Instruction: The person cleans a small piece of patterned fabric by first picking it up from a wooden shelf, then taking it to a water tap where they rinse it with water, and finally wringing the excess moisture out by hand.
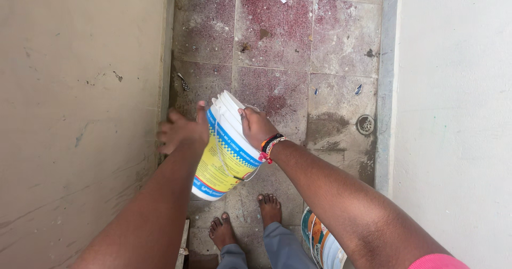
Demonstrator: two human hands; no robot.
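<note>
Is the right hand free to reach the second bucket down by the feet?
Probably not at once. The right hand grips the rim of the tilted white and yellow bucket, as does the left hand. The second bucket sits low under the right forearm, otherwise unobstructed.

Narrow tiled floor (277, 45) strip hemmed by tan wall (80, 114) left, white wall (453, 87) right; open ahead past tilted bucket (226, 151); second bucket (320, 242) crowds bare feet (269, 207) below

Left hand (181, 131) is motion-blurred; the second bucket (320, 242) seems edge-cropped.
</note>
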